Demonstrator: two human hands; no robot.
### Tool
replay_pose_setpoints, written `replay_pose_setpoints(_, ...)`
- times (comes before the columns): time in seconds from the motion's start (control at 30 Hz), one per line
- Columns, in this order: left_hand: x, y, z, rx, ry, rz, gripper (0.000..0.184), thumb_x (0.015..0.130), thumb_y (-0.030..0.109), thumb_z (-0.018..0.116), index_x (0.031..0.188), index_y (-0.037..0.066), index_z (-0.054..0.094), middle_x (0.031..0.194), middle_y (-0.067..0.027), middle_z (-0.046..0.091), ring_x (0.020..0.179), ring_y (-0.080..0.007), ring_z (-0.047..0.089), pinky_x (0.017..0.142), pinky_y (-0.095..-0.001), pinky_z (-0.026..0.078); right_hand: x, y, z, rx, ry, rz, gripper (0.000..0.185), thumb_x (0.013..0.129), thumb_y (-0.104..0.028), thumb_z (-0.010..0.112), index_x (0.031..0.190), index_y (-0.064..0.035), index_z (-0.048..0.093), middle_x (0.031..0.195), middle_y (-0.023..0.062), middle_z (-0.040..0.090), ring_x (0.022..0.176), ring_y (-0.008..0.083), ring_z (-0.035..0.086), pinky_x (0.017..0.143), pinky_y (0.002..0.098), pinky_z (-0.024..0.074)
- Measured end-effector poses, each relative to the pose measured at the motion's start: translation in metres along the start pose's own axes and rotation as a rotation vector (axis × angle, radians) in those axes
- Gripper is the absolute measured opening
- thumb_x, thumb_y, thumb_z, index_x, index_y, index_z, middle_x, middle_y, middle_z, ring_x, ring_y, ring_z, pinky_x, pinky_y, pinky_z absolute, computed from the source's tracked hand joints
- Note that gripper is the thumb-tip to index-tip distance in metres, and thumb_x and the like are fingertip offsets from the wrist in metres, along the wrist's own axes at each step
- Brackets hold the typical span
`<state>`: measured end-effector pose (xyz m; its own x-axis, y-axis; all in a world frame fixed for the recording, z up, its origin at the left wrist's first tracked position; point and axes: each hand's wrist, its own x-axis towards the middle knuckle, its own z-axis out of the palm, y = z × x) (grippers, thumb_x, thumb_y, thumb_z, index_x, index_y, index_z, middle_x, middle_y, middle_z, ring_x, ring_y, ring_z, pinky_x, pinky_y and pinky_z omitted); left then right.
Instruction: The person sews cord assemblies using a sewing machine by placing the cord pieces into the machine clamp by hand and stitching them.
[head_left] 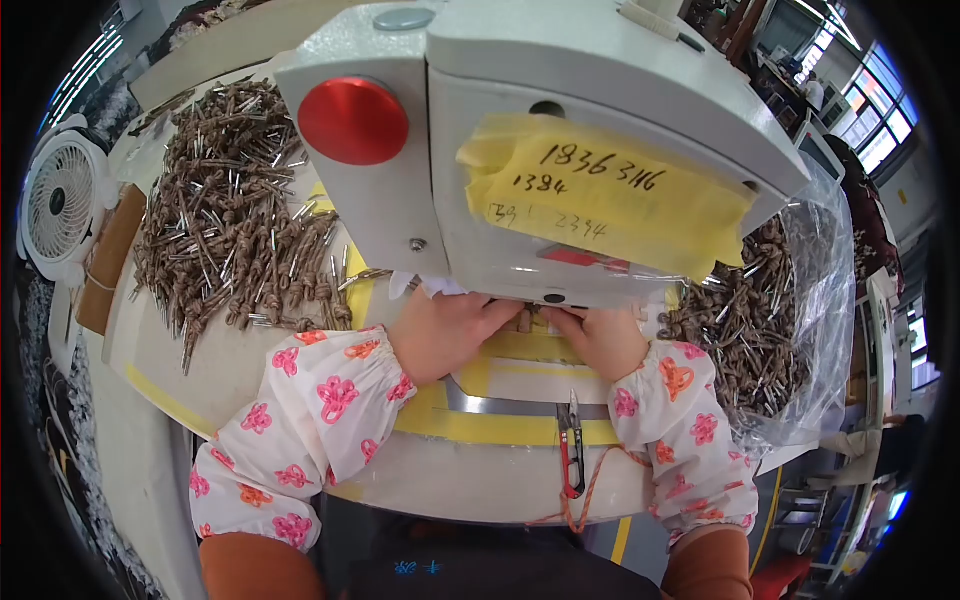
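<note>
Closest to the head camera, a white machine head (540, 75) fills the upper middle of the frame, with a red knob (353, 121) at its left and yellow tape (610, 195) bearing handwritten numbers across its front. Under its lower edge, at the centre, the left hand (440, 335) and the right hand (605, 340) meet, thumbs towards each other and fingers mostly curled. Both seem partly closed about a small brown piece (534, 312) at the centre, but the machine head covers the other fingertips, so how firmly either grips cannot be told. Brown knotted cords with metal tips (235, 205) heap up at the upper left; a second heap (750, 340) lies right of centre, beside clear plastic (825, 290). At the left edge stands a white fan (65, 195). Thread snips (572, 455) lie below the right hand, blades pointing up the frame, next to an orange cord (597, 480). Too little of the small brown piece shows to tell its long axis or which way it points.
</note>
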<state>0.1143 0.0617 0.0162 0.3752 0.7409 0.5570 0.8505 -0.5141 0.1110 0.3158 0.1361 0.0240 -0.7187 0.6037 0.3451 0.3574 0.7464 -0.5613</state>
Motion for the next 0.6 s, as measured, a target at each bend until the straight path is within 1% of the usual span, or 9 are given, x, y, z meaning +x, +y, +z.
replay_pose_setpoints(0.07,-0.0016,-0.0005,0.0022,-0.010,-0.050,-0.017,0.034,0.069,0.007,0.056,0.102,0.014,0.062,0.102,-0.0049,0.059,0.100,-0.0250,0.056,0.082,-0.0370,0.045,-0.0047,-0.0008,0.0053,-0.049,0.048,-0.020,0.021,0.071,-0.006,0.065,0.092,-0.0034,0.064,0.090,0.0153,0.061,0.088,0.0359,0.056,0.076,0.0441,0.0449)
replay_pose_setpoints(0.1,-0.0013,-0.0012,0.0024,-0.024,-0.038,-0.011,0.033,0.070,0.007,0.055,0.101,0.014,0.062,0.103,-0.0046,0.059,0.099,-0.0246,0.056,0.080,-0.0363,0.046,-0.0059,-0.0015,0.0063,-0.048,0.039,-0.017,0.021,0.071,-0.006,0.065,0.092,-0.0034,0.064,0.090,0.0153,0.061,0.088,0.0359,0.056,0.076,0.0441,0.0449)
replay_pose_setpoints(0.17,0.0005,-0.0003,-0.0001,-0.036,-0.028,-0.006,0.031,0.070,0.006,0.055,0.099,0.014,0.062,0.103,-0.0042,0.058,0.097,-0.0242,0.057,0.078,-0.0356,0.046,-0.0070,-0.0039,0.0067,-0.137,0.119,-0.081,0.013,0.070,-0.004,0.063,0.082,-0.0031,0.065,0.083,0.0145,0.061,0.082,0.0351,0.057,0.071,0.0446,0.0460)
replay_pose_setpoints(0.2,0.0016,0.0000,-0.0034,-0.021,0.009,0.010,0.031,0.070,0.006,0.055,0.099,0.014,0.063,0.104,-0.0038,0.059,0.097,-0.0234,0.057,0.077,-0.0347,0.047,-0.0079,-0.0040,0.0064,-0.134,0.119,-0.081,0.013,0.070,-0.004,0.063,0.082,-0.0031,0.065,0.083,0.0145,0.061,0.082,0.0351,0.057,0.071,0.0446,0.0460)
replay_pose_setpoints(0.27,0.0008,-0.0017,-0.0054,-0.001,0.043,0.019,0.031,0.070,0.007,0.055,0.099,0.015,0.063,0.104,-0.0033,0.059,0.097,-0.0227,0.057,0.075,-0.0338,0.048,-0.0088,-0.0038,0.0061,-0.182,0.114,-0.130,0.009,0.067,-0.001,0.061,0.075,-0.0016,0.064,0.082,0.0156,0.060,0.081,0.0362,0.055,0.070,0.0443,0.0459)
replay_pose_setpoints(0.37,-0.0021,-0.0038,-0.0044,-0.025,-0.012,0.016,0.033,0.070,0.007,0.055,0.101,0.015,0.063,0.105,-0.0023,0.059,0.098,-0.0211,0.057,0.073,-0.0329,0.049,-0.0067,-0.0052,0.0078,-0.166,0.128,-0.092,0.008,0.064,0.000,0.060,0.071,-0.0005,0.063,0.083,0.0170,0.059,0.082,0.0380,0.054,0.070,0.0449,0.0456)
replay_pose_setpoints(0.43,-0.0029,-0.0067,-0.0006,-0.010,-0.006,0.018,0.035,0.070,0.006,0.055,0.102,0.016,0.063,0.105,-0.0009,0.059,0.098,-0.0202,0.058,0.069,-0.0323,0.050,-0.0077,-0.0045,0.0078,-0.173,0.121,-0.096,0.009,0.063,0.001,0.059,0.071,0.0000,0.063,0.084,0.0174,0.058,0.084,0.0383,0.053,0.071,0.0449,0.0453)
replay_pose_setpoints(0.53,-0.0054,-0.0057,0.0021,-0.035,-0.069,-0.053,0.035,0.070,0.006,0.055,0.102,0.017,0.062,0.105,-0.0002,0.060,0.097,-0.0202,0.058,0.068,-0.0322,0.049,-0.0082,-0.0063,0.0073,-0.186,0.125,-0.103,0.011,0.062,0.002,0.059,0.072,0.0006,0.062,0.086,0.0179,0.058,0.086,0.0386,0.052,0.072,0.0454,0.0449)
replay_pose_setpoints(0.6,-0.0039,-0.0063,0.0007,-0.038,-0.056,-0.039,0.035,0.070,0.006,0.055,0.102,0.017,0.062,0.105,0.0001,0.060,0.097,-0.0202,0.058,0.068,-0.0323,0.049,-0.0085,-0.0076,0.0071,-0.194,0.131,-0.115,0.012,0.061,0.002,0.058,0.072,0.0007,0.063,0.087,0.0181,0.057,0.088,0.0385,0.052,0.073,0.0458,0.0446)
